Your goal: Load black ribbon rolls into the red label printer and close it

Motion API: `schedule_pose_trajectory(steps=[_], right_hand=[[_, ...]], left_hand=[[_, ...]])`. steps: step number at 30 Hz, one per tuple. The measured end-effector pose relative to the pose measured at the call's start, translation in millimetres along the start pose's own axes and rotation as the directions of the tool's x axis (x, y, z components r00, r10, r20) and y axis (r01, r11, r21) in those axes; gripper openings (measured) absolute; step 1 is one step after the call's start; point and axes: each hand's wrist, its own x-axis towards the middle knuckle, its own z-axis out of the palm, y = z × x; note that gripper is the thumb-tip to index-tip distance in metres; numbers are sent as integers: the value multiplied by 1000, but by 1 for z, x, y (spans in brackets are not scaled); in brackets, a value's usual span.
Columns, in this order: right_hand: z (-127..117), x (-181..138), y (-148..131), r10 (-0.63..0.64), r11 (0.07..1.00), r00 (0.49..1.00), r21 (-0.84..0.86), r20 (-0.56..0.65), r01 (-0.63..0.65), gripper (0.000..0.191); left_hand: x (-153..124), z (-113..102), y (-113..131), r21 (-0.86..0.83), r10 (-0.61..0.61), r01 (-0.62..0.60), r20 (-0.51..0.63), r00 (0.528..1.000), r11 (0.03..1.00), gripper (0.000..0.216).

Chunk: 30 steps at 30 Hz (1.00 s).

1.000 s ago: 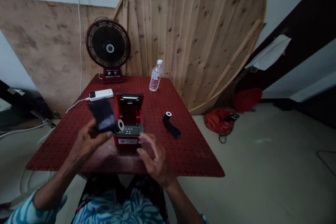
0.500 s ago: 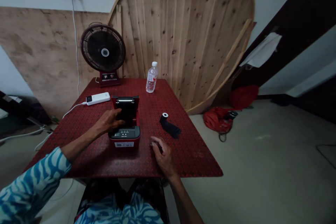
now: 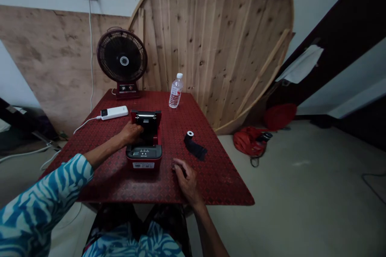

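Note:
A red and black label printer [image 3: 144, 153] stands on the table with its black lid [image 3: 146, 117] raised. My left hand [image 3: 132, 133] reaches over its left side into the paper bay; the fingertips are hidden inside, so what they touch cannot be made out. My right hand [image 3: 186, 176] rests on the tabletop to the right of the printer, fingers loosely bent and apart, holding nothing. Beyond it lies a roll of black paper [image 3: 189, 135] on a white core, its loose strip [image 3: 196, 150] unrolled toward the right.
The red patterned table [image 3: 211, 184] carries a white power bank [image 3: 116, 113] with a cable, a clear water bottle [image 3: 175, 93] and a dark red fan [image 3: 123, 58]. A large round wooden board [image 3: 208, 40] leans against the wall. A red bag [image 3: 247, 141] lies on the floor at right.
My left hand has gone deeper into the printer's bay, and its fingers have dropped out of sight. My right hand and the paper roll stay in place. The view has shifted slightly.

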Motion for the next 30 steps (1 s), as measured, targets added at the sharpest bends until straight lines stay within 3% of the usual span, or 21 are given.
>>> schedule_pose_trajectory(steps=[6,10,15,19,24,30], right_hand=[[0,-1,-1,28,999,1000,25,10,-28,26],[0,-1,2,50,999,999,10,13,-50,27],[0,0,5,58,998,998,3,25,-58,27],[0,0,6,65,998,998,5,17,-65,26],[0,8,-2,60,997,998,37,20,-61,27],[5,64,-36,-63,997,998,53,-19,64,30]], left_hand=[[-14,-10,-10,-177,62,-57,25,998,983,29],[-23,-7,-14,-384,52,-85,-97,994,919,35],[-29,-1,-8,-446,-30,-80,-234,972,892,28],[-41,1,0,-359,73,-207,-354,933,910,15],[-74,8,10,-61,290,-340,-395,872,939,15],[-104,19,22,81,378,-381,-416,827,921,18]])
